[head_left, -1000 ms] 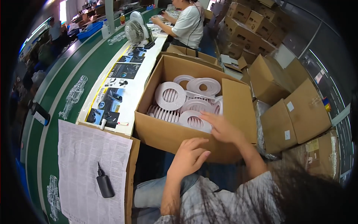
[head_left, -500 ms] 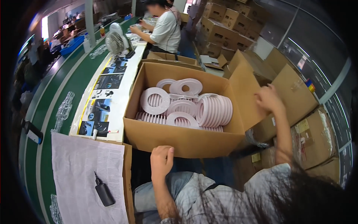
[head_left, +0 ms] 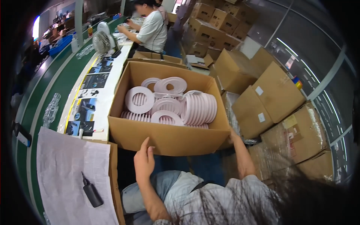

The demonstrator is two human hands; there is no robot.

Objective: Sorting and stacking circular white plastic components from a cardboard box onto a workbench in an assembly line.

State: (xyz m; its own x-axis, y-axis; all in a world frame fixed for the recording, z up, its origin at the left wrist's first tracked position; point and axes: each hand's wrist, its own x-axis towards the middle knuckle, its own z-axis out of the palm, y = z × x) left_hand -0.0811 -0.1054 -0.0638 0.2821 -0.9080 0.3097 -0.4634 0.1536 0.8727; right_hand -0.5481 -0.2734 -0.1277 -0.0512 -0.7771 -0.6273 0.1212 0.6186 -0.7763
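A large open cardboard box [head_left: 168, 139] stands in front of me. White flat rings [head_left: 139, 100] lie loose on top inside it, and a row of similar rings [head_left: 198, 108] stands on edge at the right. My left hand [head_left: 144, 162] is at the box's near wall, index finger stretched up and thumb apart, holding nothing. At the near right corner, my right hand [head_left: 233, 135] reaches against the box's outer side; its fingers are mostly hidden behind the corner.
Left of the box runs a workbench with printed sheets [head_left: 87, 105], a white fan [head_left: 102, 41] and a green conveyor belt [head_left: 35, 123]. A black dropper bottle [head_left: 92, 193] lies on pale paper [head_left: 63, 168]. Cardboard cartons [head_left: 279, 93] stack up at the right. Another person [head_left: 152, 32] sits beyond.
My right hand has come down from the raised right flap to the box's near right corner, and that flap no longer stands up. My left hand's fingers have straightened. The view has shifted right.
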